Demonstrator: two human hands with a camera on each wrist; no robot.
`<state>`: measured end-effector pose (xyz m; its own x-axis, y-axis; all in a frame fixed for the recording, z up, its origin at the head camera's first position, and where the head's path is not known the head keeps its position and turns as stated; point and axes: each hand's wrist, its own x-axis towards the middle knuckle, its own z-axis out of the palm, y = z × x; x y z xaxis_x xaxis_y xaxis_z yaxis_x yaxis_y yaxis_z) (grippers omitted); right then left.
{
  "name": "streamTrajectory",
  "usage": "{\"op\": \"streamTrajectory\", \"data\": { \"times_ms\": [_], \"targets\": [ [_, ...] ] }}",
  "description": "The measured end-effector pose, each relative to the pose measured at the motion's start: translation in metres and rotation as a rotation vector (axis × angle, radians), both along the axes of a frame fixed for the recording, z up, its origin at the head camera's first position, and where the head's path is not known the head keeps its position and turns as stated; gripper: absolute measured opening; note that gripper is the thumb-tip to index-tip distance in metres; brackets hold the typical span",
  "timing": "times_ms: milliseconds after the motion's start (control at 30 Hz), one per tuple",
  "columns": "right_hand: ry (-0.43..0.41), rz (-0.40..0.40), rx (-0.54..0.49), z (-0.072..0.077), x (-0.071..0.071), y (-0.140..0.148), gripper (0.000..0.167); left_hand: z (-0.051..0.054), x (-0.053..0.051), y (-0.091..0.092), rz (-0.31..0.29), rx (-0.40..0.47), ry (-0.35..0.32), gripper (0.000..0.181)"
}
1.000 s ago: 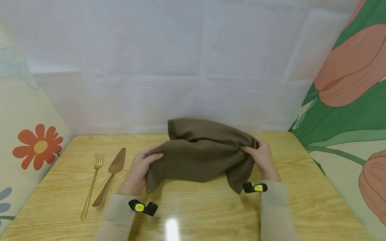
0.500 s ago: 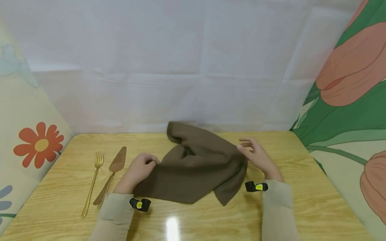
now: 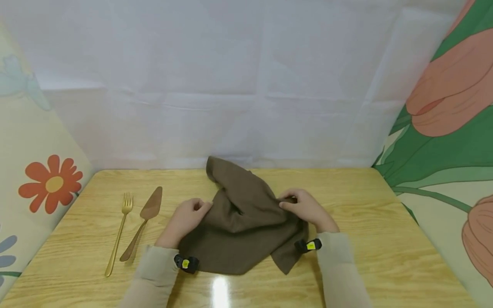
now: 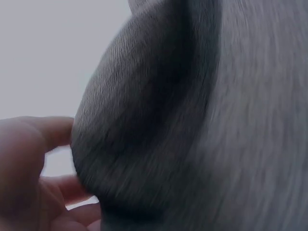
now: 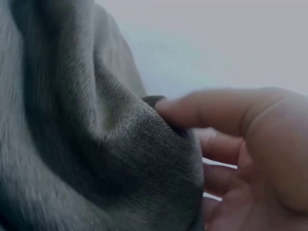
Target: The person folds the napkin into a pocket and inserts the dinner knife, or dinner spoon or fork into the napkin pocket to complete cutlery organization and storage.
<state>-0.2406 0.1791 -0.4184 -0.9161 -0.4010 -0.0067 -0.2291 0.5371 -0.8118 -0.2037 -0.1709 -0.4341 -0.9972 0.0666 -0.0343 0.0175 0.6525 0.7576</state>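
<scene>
A brown cloth [image 3: 239, 239] hangs in loose folds between both hands, low over the wooden table, one rolled corner pointing to the back. My left hand [image 3: 188, 217] pinches its left edge between thumb and curled fingers. On the other side, my right hand [image 3: 308, 208] grips a gathered bit of the right edge. The right wrist view has the thumb [image 5: 211, 108] pressing on the fold of cloth [image 5: 139, 163], with the fingers behind it. Cloth [image 4: 159, 120] fills most of the left wrist view, where the fingertips are partly hidden behind it.
A gold fork [image 3: 120, 235] and a copper-coloured cake server [image 3: 148, 214] lie side by side on the table [image 3: 393, 248], left of the left hand. A white sheet [image 3: 231, 85] hangs behind the table's back edge. Printed flower panels stand at both sides.
The cloth went from stretched sideways to drooping and bunched, its front edge nearer me. My right hand loosened, moved left and took hold of the edge again. The left hand shifted its hold slightly.
</scene>
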Motion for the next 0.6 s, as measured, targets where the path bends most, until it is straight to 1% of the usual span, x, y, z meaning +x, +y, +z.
{"op": "streamTrajectory", "data": {
  "times_ms": [33, 133, 167, 233, 267, 300, 367, 400, 467, 500, 600],
  "targets": [
    [-0.007, 0.024, -0.020, 0.001, 0.001, -0.002, 0.021, -0.001, 0.000, 0.001, 0.000, 0.020, -0.018, 0.039],
    [-0.054, 0.111, -0.110, 0.002, 0.003, -0.008, 0.025, -0.003, 0.000, 0.005, -0.016, 0.067, -0.072, 0.061],
    [-0.083, 0.132, -0.148, 0.002, 0.003, -0.011, 0.028, -0.004, -0.001, 0.006, -0.026, 0.069, -0.086, 0.064],
    [-0.175, 0.156, -0.249, 0.000, 0.004, -0.016, 0.031, -0.004, -0.001, 0.008, -0.046, 0.050, -0.093, 0.065],
    [-0.214, 0.147, -0.286, -0.002, 0.004, -0.019, 0.032, -0.004, -0.001, 0.009, -0.053, 0.035, -0.086, 0.063],
    [-0.247, 0.121, -0.314, -0.005, 0.004, -0.022, 0.031, -0.005, -0.001, 0.010, -0.063, 0.021, -0.076, 0.060],
    [-0.287, 0.057, -0.333, -0.010, 0.004, -0.029, 0.031, -0.005, -0.001, 0.011, -0.082, 0.008, -0.052, 0.053],
    [-0.302, 0.025, -0.332, -0.013, 0.004, -0.031, 0.033, -0.005, -0.001, 0.012, -0.091, 0.014, -0.043, 0.050],
    [-0.309, -0.031, -0.292, -0.018, 0.004, -0.036, 0.038, -0.005, -0.001, 0.013, -0.103, 0.030, -0.026, 0.046],
    [-0.312, -0.043, -0.278, -0.020, 0.004, -0.038, 0.041, -0.005, -0.002, 0.013, -0.105, 0.042, -0.022, 0.044],
    [-0.354, -0.046, -0.262, -0.024, 0.003, -0.043, 0.048, -0.005, -0.001, 0.014, -0.102, 0.073, -0.028, 0.041]
  ]
}}
